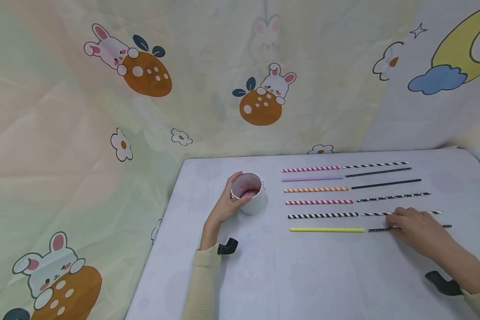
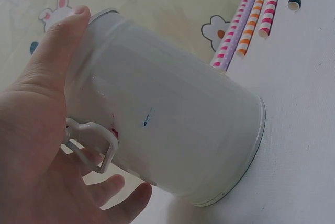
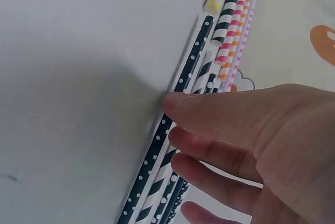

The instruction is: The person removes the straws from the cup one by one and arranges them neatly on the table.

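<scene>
A small white pail [image 1: 256, 205] with pink stains inside stands on the left part of the table. My left hand [image 1: 227, 205] grips it, fingers and thumb spread round its wall near the rim. In the left wrist view, a lug [image 2: 94, 140] sticks out of the pail's side beside the palm. At the right, my right hand [image 1: 418, 231] is over the nearest straw, a black straw with white dots [image 3: 141, 179]. The thumb [image 3: 191, 106] lies across that straw, with the index fingertip at its other side. Just behind it lies a black-and-white striped straw [image 1: 374, 214].
Paper straws lie in two columns: yellow [image 1: 327, 230], black striped [image 1: 323, 216], pink striped [image 1: 319, 202], orange [image 1: 316, 190] and purple [image 1: 312, 179] in the left one, black ones [image 1: 386, 184] in the right. A printed cloth [image 1: 208, 102] hangs behind the table [image 1: 304, 275].
</scene>
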Available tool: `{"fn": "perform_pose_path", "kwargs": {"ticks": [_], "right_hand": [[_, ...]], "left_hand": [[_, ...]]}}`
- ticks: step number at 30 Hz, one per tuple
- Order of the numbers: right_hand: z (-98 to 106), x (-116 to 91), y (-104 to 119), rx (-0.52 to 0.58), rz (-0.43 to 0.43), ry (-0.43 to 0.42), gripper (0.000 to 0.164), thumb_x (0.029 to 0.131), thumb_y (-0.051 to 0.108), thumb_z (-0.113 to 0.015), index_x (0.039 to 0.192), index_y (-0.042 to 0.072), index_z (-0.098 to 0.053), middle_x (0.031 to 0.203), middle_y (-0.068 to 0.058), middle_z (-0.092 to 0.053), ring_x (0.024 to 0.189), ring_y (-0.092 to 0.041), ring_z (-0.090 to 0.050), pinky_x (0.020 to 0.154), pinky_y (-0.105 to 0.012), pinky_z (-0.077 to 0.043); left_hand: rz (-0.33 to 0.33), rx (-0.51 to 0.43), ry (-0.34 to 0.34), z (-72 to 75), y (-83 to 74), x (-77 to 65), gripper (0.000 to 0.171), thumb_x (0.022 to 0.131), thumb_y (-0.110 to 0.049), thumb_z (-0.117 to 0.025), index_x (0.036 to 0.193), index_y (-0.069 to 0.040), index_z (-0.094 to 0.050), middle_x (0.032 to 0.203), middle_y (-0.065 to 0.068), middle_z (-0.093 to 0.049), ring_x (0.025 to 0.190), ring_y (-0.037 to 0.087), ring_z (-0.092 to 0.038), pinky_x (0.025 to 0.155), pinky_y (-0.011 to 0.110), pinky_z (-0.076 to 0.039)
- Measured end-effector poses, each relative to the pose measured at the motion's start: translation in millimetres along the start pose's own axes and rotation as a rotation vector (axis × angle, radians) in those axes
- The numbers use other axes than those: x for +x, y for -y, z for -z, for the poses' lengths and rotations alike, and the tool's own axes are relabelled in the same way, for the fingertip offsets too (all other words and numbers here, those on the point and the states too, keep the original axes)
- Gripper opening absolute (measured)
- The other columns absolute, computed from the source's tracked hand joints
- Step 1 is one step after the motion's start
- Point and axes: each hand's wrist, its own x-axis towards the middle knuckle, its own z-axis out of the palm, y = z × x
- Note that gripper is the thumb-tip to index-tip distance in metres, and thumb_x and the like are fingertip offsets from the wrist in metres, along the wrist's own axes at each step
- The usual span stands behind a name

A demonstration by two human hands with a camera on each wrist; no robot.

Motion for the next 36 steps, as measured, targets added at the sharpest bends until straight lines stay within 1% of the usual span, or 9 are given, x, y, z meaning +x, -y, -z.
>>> {"fn": "perform_pose_path", "kwargs": {"ticks": [5, 11, 15, 18, 21, 25, 28, 33, 36], "right_hand": [[-3.4, 0.8, -1.5, 0.008, -0.005, 0.004, 0.016, 0.076, 0.007, -0.083, 0.085, 0.015, -0.073, 0.083, -0.003, -0.065, 0.08, -0.032, -0.062, 0.073, -0.056, -0.047], [-4.0, 0.6, -1.7, 0.02, -0.01, 0.003, 0.015, 0.077, 0.008, -0.083, 0.085, 0.014, -0.073, 0.084, -0.005, -0.065, 0.081, -0.033, -0.063, 0.073, -0.056, -0.047], [-3.1, -0.6, 0.3, 0.035, -0.029, 0.002, 0.016, 0.076, 0.01, -0.084, 0.087, 0.013, -0.072, 0.086, -0.007, -0.066, 0.083, -0.035, -0.063, 0.075, -0.058, -0.047], [-1.6, -0.7, 2.0, 0.05, -0.042, -0.003, 0.019, 0.076, 0.013, -0.084, 0.091, 0.011, -0.072, 0.087, -0.007, -0.067, 0.083, -0.035, -0.063, 0.076, -0.059, -0.046], [1.1, -2.0, 2.7, 0.053, -0.049, -0.01, 0.02, 0.078, 0.016, -0.083, 0.094, 0.01, -0.072, 0.087, -0.009, -0.067, 0.08, -0.034, -0.063, 0.073, -0.058, -0.047], [5.5, -3.2, 2.3, 0.065, -0.058, -0.039, 0.022, 0.082, 0.021, -0.079, 0.098, 0.007, -0.073, 0.093, -0.017, -0.068, 0.083, -0.04, -0.063, 0.073, -0.059, -0.049], [9.5, -3.3, 0.3, 0.097, -0.08, -0.073, 0.028, 0.085, 0.025, -0.077, 0.104, 0.004, -0.072, 0.1, -0.022, -0.068, 0.089, -0.045, -0.063, 0.075, -0.062, -0.049], [19.7, -0.1, -8.1, 0.178, -0.164, -0.101, 0.039, 0.091, 0.03, -0.073, 0.115, 0.0, -0.067, 0.107, -0.028, -0.065, 0.095, -0.047, -0.059, 0.076, -0.063, -0.047], [29.2, 3.2, -21.9, 0.237, -0.218, -0.111, 0.049, 0.096, 0.038, -0.067, 0.121, -0.004, -0.061, 0.114, -0.034, -0.059, 0.099, -0.05, -0.055, 0.078, -0.066, -0.046]], "left_hand": [[0.008, -0.007, 0.012, 0.0, -1.6, -0.3, 0.085, 0.092, -0.013, -0.069, 0.16, -0.023, -0.019, 0.158, 0.022, -0.031, 0.144, 0.044, -0.031, 0.116, 0.065, -0.024], [0.002, 0.001, -0.026, -1.6, 0.8, -0.9, 0.081, 0.09, -0.018, -0.072, 0.156, -0.033, -0.026, 0.153, 0.014, -0.038, 0.14, 0.036, -0.038, 0.115, 0.061, -0.029], [0.01, 0.032, -0.038, -1.6, 0.5, -1.1, 0.082, 0.089, -0.022, -0.075, 0.155, -0.035, -0.028, 0.152, 0.011, -0.041, 0.139, 0.033, -0.04, 0.114, 0.059, -0.03], [-0.004, 0.087, -0.045, -0.4, 0.2, -0.1, 0.082, 0.088, -0.025, -0.076, 0.155, -0.033, -0.029, 0.151, 0.01, -0.042, 0.139, 0.032, -0.041, 0.114, 0.058, -0.032], [-0.031, 0.188, -0.055, 1.6, -1.5, 2.6, 0.082, 0.086, -0.029, -0.077, 0.155, -0.029, -0.032, 0.153, 0.008, -0.042, 0.14, 0.031, -0.039, 0.114, 0.058, -0.031], [-0.043, 0.333, -0.067, 6.0, -5.5, 4.8, 0.081, 0.084, -0.037, -0.078, 0.153, -0.028, -0.036, 0.159, 0.008, -0.035, 0.148, 0.03, -0.028, 0.117, 0.06, -0.025], [-0.033, 0.404, -0.067, 8.0, -7.9, 4.3, 0.082, 0.084, -0.042, -0.077, 0.154, -0.03, -0.037, 0.164, 0.009, -0.028, 0.154, 0.031, -0.018, 0.12, 0.061, -0.02], [-0.027, 0.446, -0.085, 10.2, -8.7, 2.2, 0.089, 0.082, -0.054, -0.076, 0.156, -0.036, -0.031, 0.166, 0.0, -0.025, 0.156, 0.03, -0.011, 0.121, 0.061, -0.018], [-0.049, 0.388, -0.124, 14.1, -8.2, 0.0, 0.088, 0.085, -0.057, -0.072, 0.158, -0.038, -0.026, 0.165, -0.005, -0.026, 0.156, 0.026, -0.013, 0.12, 0.06, -0.021]]}}
